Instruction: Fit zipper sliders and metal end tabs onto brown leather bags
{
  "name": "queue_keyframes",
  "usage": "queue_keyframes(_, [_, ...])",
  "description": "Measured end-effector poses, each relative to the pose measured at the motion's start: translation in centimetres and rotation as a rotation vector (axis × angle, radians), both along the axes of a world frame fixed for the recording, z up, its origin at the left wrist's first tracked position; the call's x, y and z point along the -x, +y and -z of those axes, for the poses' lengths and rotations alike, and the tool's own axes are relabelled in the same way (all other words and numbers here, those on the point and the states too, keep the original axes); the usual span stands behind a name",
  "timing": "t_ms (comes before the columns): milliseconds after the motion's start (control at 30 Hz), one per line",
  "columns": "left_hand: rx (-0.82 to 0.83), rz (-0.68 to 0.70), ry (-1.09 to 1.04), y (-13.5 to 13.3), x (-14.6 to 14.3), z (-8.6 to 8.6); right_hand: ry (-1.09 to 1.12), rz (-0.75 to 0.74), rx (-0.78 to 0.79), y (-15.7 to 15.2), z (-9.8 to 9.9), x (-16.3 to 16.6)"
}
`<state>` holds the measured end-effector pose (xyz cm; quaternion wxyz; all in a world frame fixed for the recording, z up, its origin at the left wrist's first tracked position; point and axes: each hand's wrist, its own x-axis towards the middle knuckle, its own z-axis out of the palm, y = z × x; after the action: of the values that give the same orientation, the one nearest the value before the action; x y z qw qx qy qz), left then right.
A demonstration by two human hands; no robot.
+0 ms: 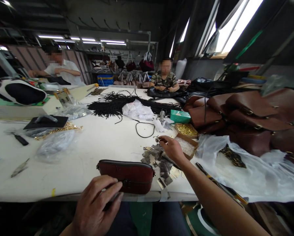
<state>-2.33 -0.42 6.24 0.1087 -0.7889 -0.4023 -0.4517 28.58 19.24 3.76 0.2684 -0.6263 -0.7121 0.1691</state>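
A small dark red zippered bag (137, 175) stands near the table's front edge, with a dark metal fitting (126, 183) on its front. My left hand (98, 203) is at its lower left, fingers extended and apart, the fingertips by the fitting; whether they touch it I cannot tell. My right hand (171, 148) reaches over the table beyond the bag, thumb and fingers pinched together. A small dark piece shows at the fingertips, too small to name. Just below this hand lies a loose heap of flat metal plates (165, 168).
An open box of small gold-coloured parts (186, 129) stands beside a green box (180, 116). Brown leather bags (250, 114) pile up at right, behind plastic sheeting (262, 173). Black cords (110, 106) lie farther back. A screwdriver-like tool (20, 139) is at left. Two people sit across the table.
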Motion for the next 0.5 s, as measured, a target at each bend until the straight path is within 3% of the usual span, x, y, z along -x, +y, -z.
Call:
queue_keyframes(100, [0.177, 0.166, -0.187, -1.2, -1.8, 0.0, 0.476, -0.099, 0.071, -5.6, -1.9, -0.5])
queue_keyframes(233, [0.526, 0.275, -0.478, -1.8, -4.0, -0.1, 1.095, -0.225, 0.306, -13.1, -3.1, 0.3])
queue_keyframes(400, [0.999, 0.358, -0.740, -1.5, -6.3, -1.2, 1.408, -0.316, 0.549, -18.4, -2.9, 2.9])
queue_keyframes(500, [1.121, 0.358, -0.794, -1.4, -7.1, -2.0, 1.477, -0.405, 0.622, -19.4, -2.7, 3.9])
